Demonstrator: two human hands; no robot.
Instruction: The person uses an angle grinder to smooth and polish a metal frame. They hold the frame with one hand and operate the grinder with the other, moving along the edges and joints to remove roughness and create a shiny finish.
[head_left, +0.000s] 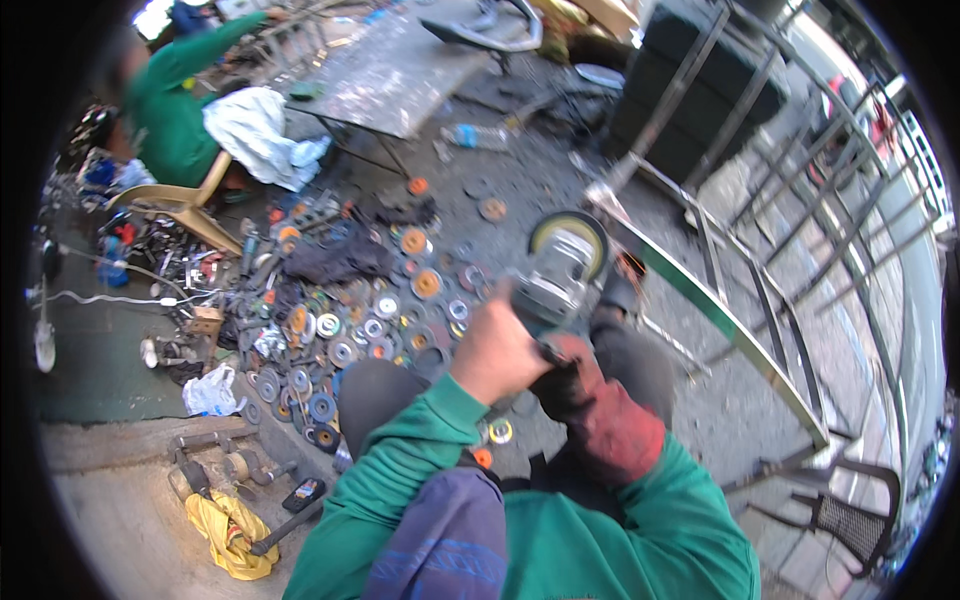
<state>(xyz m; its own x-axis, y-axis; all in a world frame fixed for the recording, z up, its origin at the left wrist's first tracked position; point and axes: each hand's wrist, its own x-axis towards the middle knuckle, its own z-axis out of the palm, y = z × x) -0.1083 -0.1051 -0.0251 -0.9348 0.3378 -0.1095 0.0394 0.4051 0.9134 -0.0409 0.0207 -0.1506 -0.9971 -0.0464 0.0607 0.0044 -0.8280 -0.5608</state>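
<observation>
An angle grinder (553,285) with a yellowish round disc (568,240) is held out in front of my knees. My bare left hand (497,345) is closed around the near left side of its body. My right hand (590,400), in a red and dark work glove, grips the grinder's rear end. Just right of the disc is the end of a long shiny metal bar (690,285), part of a welded frame. I cannot tell whether the disc touches it. My foot (620,290) shows beside the disc, below that bar.
Worn grinding discs (375,330) litter the floor to the left. A person in green (180,115) sits on a plastic chair (185,205) beside a grey table (370,75). Metal frames (760,260) stand along the right. A yellow bag (230,535) and tools lie lower left.
</observation>
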